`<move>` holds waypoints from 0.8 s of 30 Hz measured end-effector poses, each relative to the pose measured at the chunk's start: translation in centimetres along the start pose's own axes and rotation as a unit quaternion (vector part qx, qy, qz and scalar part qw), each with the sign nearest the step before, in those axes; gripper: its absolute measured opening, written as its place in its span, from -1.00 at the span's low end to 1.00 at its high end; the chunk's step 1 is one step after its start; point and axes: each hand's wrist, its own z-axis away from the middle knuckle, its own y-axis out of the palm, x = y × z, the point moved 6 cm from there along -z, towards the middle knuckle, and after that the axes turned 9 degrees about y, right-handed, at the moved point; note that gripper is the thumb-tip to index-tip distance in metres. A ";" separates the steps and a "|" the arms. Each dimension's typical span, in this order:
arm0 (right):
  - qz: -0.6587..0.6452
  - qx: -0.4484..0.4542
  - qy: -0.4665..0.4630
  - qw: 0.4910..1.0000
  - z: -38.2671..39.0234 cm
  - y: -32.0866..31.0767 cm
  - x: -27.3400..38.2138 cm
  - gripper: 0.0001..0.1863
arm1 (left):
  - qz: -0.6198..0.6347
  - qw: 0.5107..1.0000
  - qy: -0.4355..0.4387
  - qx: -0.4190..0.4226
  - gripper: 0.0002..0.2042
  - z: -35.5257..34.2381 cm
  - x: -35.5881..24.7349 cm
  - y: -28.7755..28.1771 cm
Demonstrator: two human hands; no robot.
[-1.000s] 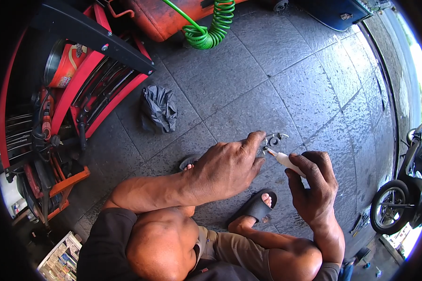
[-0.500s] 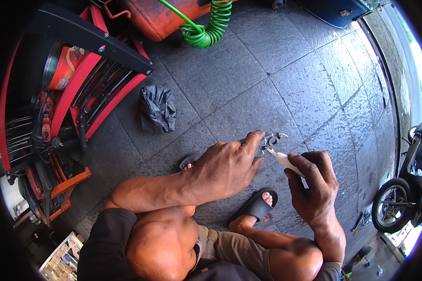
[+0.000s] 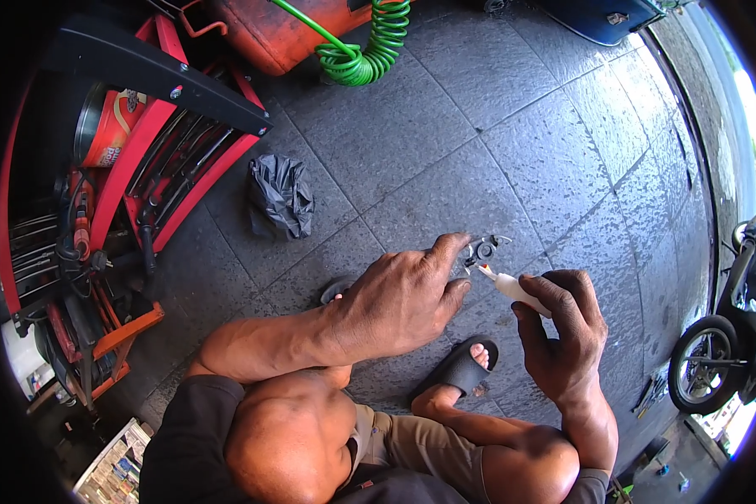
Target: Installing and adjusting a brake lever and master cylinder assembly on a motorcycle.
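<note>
My left hand (image 3: 395,307) is closed, its thumb and forefinger pinching the edge of a small dark ring-shaped part (image 3: 485,250) with pale, thin prongs. The part is held over the floor in front of me. My right hand (image 3: 569,336) grips a small white squeeze bottle (image 3: 519,293) between thumb and fingers. Its narrow nozzle, with a bit of red near the tip, points left at the lower edge of the part. At this size I cannot tell whether the nozzle touches it or whether liquid comes out.
A crumpled black plastic bag (image 3: 280,196) lies on the dark tiled floor (image 3: 412,176). Left stands a red and black tool rack (image 3: 155,168) with tools and a red can (image 3: 113,126). Beyond are a green coiled hose (image 3: 364,55) and an orange tank (image 3: 269,34); right, a motorcycle (image 3: 718,353).
Both hands keep their grips. The ring-shaped part is slightly turned in my left fingers, and the bottle has shifted a touch down and right. The surroundings slide slightly as the view moves.
</note>
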 end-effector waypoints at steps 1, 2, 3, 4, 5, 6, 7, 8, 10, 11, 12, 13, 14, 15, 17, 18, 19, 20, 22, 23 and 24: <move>-0.001 -0.001 0.002 1.000 0.0 0.0 0.0 -0.56 | 0.006 1.000 -0.013 0.002 -0.59 0.0 0.1 0.0; -0.001 -0.001 0.002 1.000 0.0 -0.1 0.0 -0.56 | 0.006 1.000 -0.013 0.002 -0.59 0.0 0.2 0.0; 0.001 -0.001 0.015 1.000 -0.1 -0.2 -0.1 -0.59 | 0.002 1.000 -0.004 -0.008 -0.59 -0.1 0.1 0.0; 0.002 -0.002 0.028 1.000 -0.2 -0.2 -0.3 -0.61 | -0.002 1.000 0.005 -0.017 -0.59 -0.1 0.1 -0.1; 0.003 -0.002 0.029 1.000 -0.2 -0.2 -0.4 -0.61 | -0.002 1.000 0.006 -0.016 -0.59 -0.1 0.0 -0.1; 0.001 0.000 0.027 1.000 -0.2 -0.2 -0.4 -0.61 | -0.005 1.000 0.004 -0.018 -0.60 -0.1 0.0 -0.1; -0.001 0.003 0.025 1.000 -0.2 -0.2 -0.5 -0.61 | -0.009 1.000 0.003 -0.020 -0.60 -0.1 0.0 -0.2; -0.001 0.002 0.025 1.000 -0.3 -0.2 -0.5 -0.61 | -0.009 1.000 0.003 -0.019 -0.60 -0.1 0.1 -0.1; -0.001 0.008 0.018 1.000 -0.3 -0.2 -0.4 -0.61 | -0.042 0.998 0.029 -0.032 -0.60 0.0 0.0 -0.2; -0.001 0.007 0.019 1.000 -0.4 -0.2 -0.4 -0.61 | -0.042 0.998 0.029 -0.032 -0.60 0.0 0.0 -0.1; -0.001 0.011 0.019 1.000 -0.4 -0.2 -0.4 -0.61 | -0.048 0.998 0.032 -0.032 -0.60 0.0 0.0 -0.1; 0.000 0.015 0.019 1.000 -0.4 -0.2 -0.4 -0.61 | -0.055 0.997 0.034 -0.033 -0.61 0.0 0.0 -0.1; 0.000 0.014 0.019 1.000 -0.4 -0.2 -0.4 -0.61 | -0.054 0.997 0.035 -0.033 -0.61 0.0 0.0 -0.1; -0.001 0.015 0.019 1.000 -0.3 -0.3 -0.5 -0.61 | -0.052 0.997 0.039 -0.032 -0.61 0.0 -0.1 -0.1; -0.002 0.016 0.019 1.000 -0.3 -0.3 -0.5 -0.60 | -0.051 0.997 0.042 -0.031 -0.61 -0.1 -0.2 -0.1; 0.000 0.019 0.016 1.000 -0.3 -0.3 -0.5 -0.60 | -0.047 0.997 0.044 -0.032 -0.61 -0.1 -0.2 -0.2; 0.001 0.022 0.012 1.000 -0.3 -0.3 -0.4 -0.60 | -0.044 0.997 0.046 -0.033 -0.61 -0.1 -0.2 -0.2; 0.001 0.022 0.012 1.000 -0.3 -0.3 -0.4 -0.60 | -0.044 0.997 0.046 -0.033 -0.61 -0.1 -0.3 -0.2; 0.001 0.014 0.016 1.000 -0.4 -0.4 -0.4 -0.60 | -0.050 0.997 0.045 -0.027 -0.61 0.0 -0.3 -0.2; 0.001 0.014 0.016 1.000 -0.4 -0.4 -0.4 -0.60 | -0.050 0.997 0.045 -0.027 -0.61 0.0 -0.3 -0.2; 0.002 0.019 0.012 1.000 -0.4 -0.4 -0.3 -0.60 | -0.050 0.997 0.047 -0.029 -0.61 -0.1 -0.4 -0.2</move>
